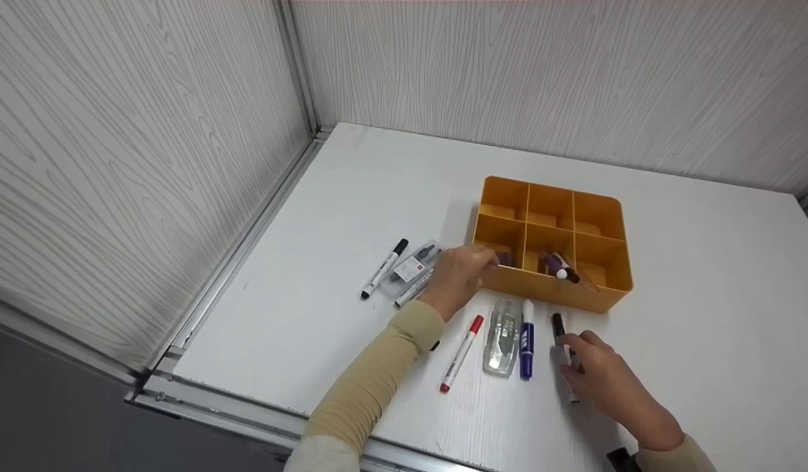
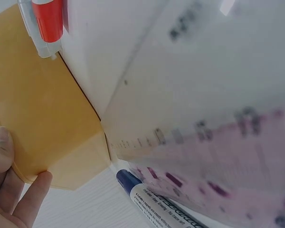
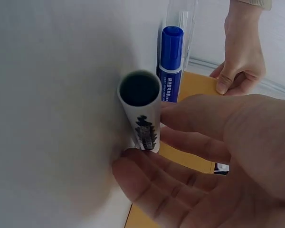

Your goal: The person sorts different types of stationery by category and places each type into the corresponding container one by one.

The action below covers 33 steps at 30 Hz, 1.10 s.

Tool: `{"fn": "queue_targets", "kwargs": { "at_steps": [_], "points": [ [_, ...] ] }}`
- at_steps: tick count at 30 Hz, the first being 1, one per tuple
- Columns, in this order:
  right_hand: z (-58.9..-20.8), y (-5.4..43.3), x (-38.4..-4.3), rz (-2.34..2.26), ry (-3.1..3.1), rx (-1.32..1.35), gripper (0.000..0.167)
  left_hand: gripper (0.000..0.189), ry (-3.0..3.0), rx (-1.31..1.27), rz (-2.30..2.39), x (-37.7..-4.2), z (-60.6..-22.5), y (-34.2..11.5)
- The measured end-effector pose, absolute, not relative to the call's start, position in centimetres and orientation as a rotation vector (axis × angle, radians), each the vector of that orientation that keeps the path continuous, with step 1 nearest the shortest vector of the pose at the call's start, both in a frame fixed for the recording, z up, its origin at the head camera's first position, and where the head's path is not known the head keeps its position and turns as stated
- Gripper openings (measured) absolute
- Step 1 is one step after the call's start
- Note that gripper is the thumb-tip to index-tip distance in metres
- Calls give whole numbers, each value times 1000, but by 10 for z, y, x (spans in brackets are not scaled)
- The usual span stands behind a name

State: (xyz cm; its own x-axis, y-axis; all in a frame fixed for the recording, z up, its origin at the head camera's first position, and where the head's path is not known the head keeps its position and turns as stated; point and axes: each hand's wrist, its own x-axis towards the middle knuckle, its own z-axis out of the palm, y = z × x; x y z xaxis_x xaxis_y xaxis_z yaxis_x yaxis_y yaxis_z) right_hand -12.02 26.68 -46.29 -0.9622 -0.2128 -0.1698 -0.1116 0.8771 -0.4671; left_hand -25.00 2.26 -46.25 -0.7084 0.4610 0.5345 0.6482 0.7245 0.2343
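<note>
My left hand [image 1: 459, 278] grips the front left corner of an orange six-compartment organizer box [image 1: 538, 285]. In the left wrist view its thumb and fingers bend over the edge of the orange wall [image 2: 52, 118]. My right hand [image 1: 603, 377] holds a black-capped marker [image 1: 558, 324] low over the white table, in front of the box. From the right wrist, the marker's dark end [image 3: 140, 89] faces the camera, with thumb and fingers on either side of its white barrel. Whether the marker touches the table is unclear. A blue marker [image 1: 527, 347] lies left of it.
Beside the blue marker lie a clear plastic case [image 1: 502, 341] and a red-capped marker [image 1: 461, 354]. Left of the box are another clear case [image 1: 410, 267] and a black-capped marker [image 1: 384, 269]. Several pens [image 1: 559, 267] lean in the front middle compartment. Panels [image 1: 548, 72] wall the table.
</note>
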Motion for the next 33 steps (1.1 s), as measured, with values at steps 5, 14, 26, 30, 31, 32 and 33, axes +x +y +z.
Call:
{"fn": "queue_targets", "kwargs": {
  "at_steps": [5,14,26,30,31,32,33],
  "points": [
    [-465,265,-122,-698,2799,-199,42,30,-2493,-844,-568,-250,-463,22],
    [-467,266,-119,-712,2816,-190,43,31,-2499,-840,-566,-249,-463,22],
    [-465,274,-115,-681,2973,-313,46,31,-2512,-828,-558,-250,-463,23],
    [-460,277,-113,-690,3022,-401,46,30,-2512,-822,-543,-249,-462,23],
    [-458,278,-112,-699,3039,-433,46,30,-2512,-820,-540,-249,-462,23],
    [-456,278,-112,-710,3055,-464,47,29,-2512,-819,-539,-249,-462,23],
    [-454,278,-111,-724,3070,-492,47,29,-2512,-817,-539,-249,-462,23]
  ]
}}
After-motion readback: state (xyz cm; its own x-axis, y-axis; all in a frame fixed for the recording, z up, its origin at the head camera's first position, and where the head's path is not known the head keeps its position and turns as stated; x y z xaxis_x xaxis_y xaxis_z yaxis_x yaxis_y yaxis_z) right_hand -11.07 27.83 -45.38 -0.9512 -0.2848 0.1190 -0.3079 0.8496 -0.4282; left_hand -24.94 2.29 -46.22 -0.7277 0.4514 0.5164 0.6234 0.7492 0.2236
